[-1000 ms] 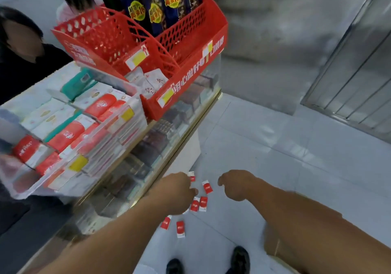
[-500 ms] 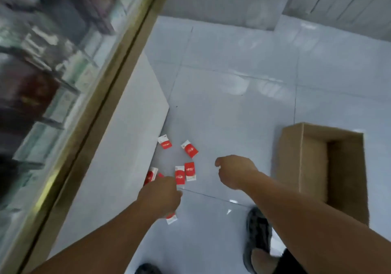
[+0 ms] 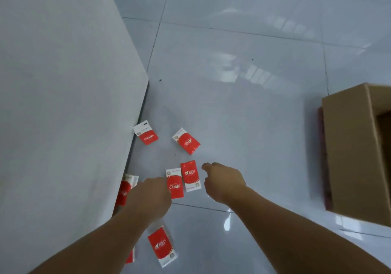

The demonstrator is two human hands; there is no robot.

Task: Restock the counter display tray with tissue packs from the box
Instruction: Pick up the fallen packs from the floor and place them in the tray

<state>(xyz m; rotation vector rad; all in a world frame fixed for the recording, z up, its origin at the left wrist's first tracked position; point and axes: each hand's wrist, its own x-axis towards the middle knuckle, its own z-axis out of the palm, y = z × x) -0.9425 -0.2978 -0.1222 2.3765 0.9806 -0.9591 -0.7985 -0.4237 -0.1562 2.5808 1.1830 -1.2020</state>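
text: white logo on red tissue packs (image 3: pixel 189 140) | blurred, not legible

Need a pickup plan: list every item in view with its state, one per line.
Tissue packs: scattered flat on the floor tiles, none held.
Pair of packs: side by side between the hands.
Cardboard box: open, on the floor at right.
Left hand: empty, fingers curled, over packs.
Right hand: empty, reaching toward packs.

Seven tissue packs (image 3: pixel 189 140), one cardboard box (image 3: pixel 349 147), two hands (image 3: pixel 224 180).
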